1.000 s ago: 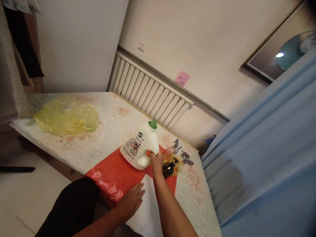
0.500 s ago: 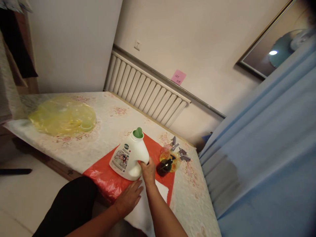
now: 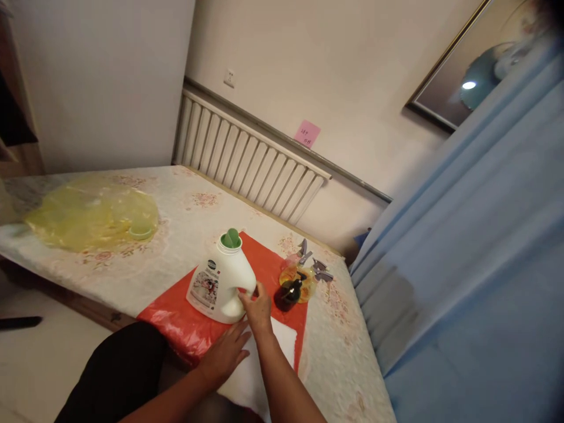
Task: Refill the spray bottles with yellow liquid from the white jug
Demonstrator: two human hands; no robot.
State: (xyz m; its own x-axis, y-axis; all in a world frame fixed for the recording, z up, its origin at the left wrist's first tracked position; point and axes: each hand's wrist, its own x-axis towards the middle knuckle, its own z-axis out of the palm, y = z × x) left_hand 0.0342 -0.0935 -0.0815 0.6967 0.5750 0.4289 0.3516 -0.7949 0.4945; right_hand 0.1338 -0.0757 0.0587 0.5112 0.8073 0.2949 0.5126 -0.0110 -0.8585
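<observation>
- Head view: your white jug [image 3: 222, 285] has come away from the pump bottle side of the red sheet [image 3: 180, 320] since the first frame, leaning more then, and now sits on the sheet's middle with the label facing away to your left.
- Your right hand [image 3: 258, 311] is at the jug's handle, over the middle of the red sheet; you cannot tell from here whether its grip is clasped around the handle or has slackened off it.
- Your left hand [image 3: 224, 352] lies over the near edge of the red sheet, its grip released, fingers stretched out toward the jug's base; whether the fingertips touch it is hidden.
- You can see the uncapped jug mouth, with a green spout [image 3: 231, 238] inside, above the red sheet.
- Your white cloth [image 3: 284, 338] lies on the near right part of the red sheet, partly under your forearm.
- On the right part of the red sheet you have a dark pump bottle [image 3: 287, 295]; just beyond it, clear spray bottles [image 3: 307, 288] with grey triggers crowd together.
- Well left of the red sheet, a yellow bag [image 3: 92, 214] rests on the floral-covered surface [image 3: 176, 235], a pale green ring [image 3: 140, 232] showing at its near side.
- Beyond the red sheet you face a radiator [image 3: 251, 158].
</observation>
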